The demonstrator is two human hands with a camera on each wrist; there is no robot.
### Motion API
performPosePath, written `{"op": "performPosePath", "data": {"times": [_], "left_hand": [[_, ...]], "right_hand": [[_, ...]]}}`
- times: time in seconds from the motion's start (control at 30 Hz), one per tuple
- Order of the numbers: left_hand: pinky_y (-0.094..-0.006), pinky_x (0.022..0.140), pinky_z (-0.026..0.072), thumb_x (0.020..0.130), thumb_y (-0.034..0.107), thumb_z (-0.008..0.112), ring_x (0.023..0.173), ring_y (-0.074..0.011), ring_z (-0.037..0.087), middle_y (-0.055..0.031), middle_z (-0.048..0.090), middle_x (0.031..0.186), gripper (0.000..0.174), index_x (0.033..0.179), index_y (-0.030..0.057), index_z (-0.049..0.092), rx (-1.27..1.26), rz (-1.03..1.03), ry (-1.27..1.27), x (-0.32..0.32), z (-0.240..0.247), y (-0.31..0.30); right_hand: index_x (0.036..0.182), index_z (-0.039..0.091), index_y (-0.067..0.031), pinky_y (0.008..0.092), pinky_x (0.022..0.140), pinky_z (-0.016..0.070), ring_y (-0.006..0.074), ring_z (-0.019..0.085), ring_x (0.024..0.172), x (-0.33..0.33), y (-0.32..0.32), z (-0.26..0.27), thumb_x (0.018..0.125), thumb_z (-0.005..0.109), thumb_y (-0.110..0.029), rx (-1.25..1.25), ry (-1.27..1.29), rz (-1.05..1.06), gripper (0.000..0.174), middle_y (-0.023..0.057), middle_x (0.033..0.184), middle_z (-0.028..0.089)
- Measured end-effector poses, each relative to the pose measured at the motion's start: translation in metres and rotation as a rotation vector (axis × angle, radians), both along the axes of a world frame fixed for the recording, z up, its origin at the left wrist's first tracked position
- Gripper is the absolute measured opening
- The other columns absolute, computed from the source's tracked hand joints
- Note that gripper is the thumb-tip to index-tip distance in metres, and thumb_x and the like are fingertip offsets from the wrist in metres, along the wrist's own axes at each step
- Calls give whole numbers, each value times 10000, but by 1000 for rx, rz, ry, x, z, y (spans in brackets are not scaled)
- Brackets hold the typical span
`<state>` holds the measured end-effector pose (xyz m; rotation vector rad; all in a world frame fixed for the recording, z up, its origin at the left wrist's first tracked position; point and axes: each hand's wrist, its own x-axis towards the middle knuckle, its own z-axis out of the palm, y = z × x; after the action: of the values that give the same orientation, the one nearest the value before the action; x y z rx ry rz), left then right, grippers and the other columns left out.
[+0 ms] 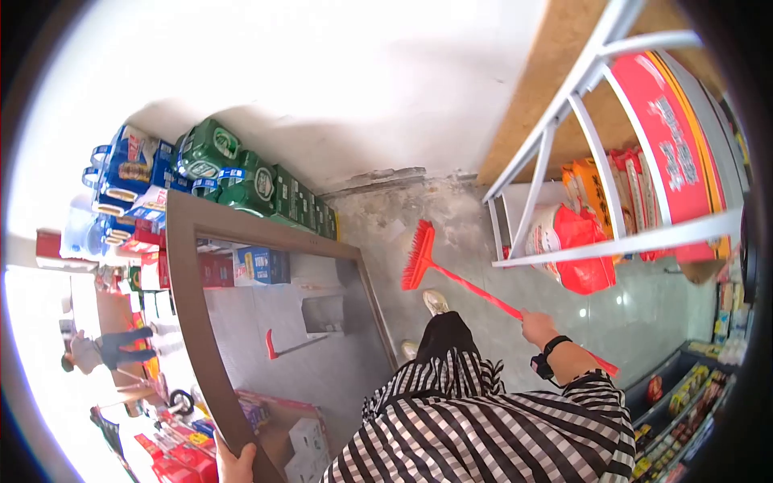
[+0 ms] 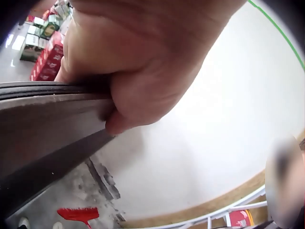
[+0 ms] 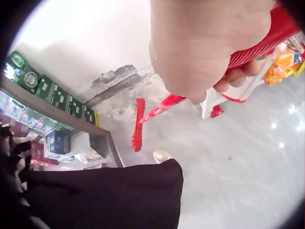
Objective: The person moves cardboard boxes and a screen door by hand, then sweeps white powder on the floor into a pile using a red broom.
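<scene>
A red broom (image 1: pixel 419 256) lies with its bristles on the grey floor near the wall corner, its long handle slanting back toward me. My right hand (image 1: pixel 538 328) grips that handle; in the right wrist view the fingers (image 3: pixel 233 81) wrap round its thick red upper part. At the lower left of the head view, my left hand (image 1: pixel 234 462) holds the edge of a brown-framed glass door (image 1: pixel 183 266). The left wrist view shows the thumb (image 2: pixel 116 125) on one side of the door frame (image 2: pixel 52 112) and the other fingers partly hidden behind it.
Green drink cartons (image 1: pixel 250 181) and blue packs (image 1: pixel 133 169) stand behind the door along the white wall. A white metal rack (image 1: pixel 547 145) with bags and a red box is at the right. Low shelves (image 1: pixel 684 402) hold small goods. A person (image 1: pixel 109 350) is far left.
</scene>
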<state>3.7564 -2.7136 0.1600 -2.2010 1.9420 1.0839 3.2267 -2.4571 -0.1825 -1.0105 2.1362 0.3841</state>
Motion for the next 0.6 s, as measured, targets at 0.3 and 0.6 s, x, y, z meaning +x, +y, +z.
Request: {"op": "performPosePath", "data": {"times": [0.3, 0.6], "left_hand": [[-309, 891, 380, 792, 90, 588, 1016, -239, 505, -164, 524, 1124, 577, 1298, -5, 328, -22, 145, -114, -9, 1, 0], [-326, 760, 441, 754, 99, 623, 836, -219, 561, -126, 605, 925, 353, 1072, -31, 540, -207, 366, -113, -31, -12, -17]], "right_hand": [[1227, 468, -163, 454, 603, 464, 332, 608, 716, -44, -173, -25, 802, 404, -91, -171, 47, 355, 435, 157, 775, 622], [1033, 597, -165, 430, 582, 471, 292, 619, 694, -74, -388, -72, 824, 426, -163, -413, 59, 631, 270, 115, 735, 626]]}}
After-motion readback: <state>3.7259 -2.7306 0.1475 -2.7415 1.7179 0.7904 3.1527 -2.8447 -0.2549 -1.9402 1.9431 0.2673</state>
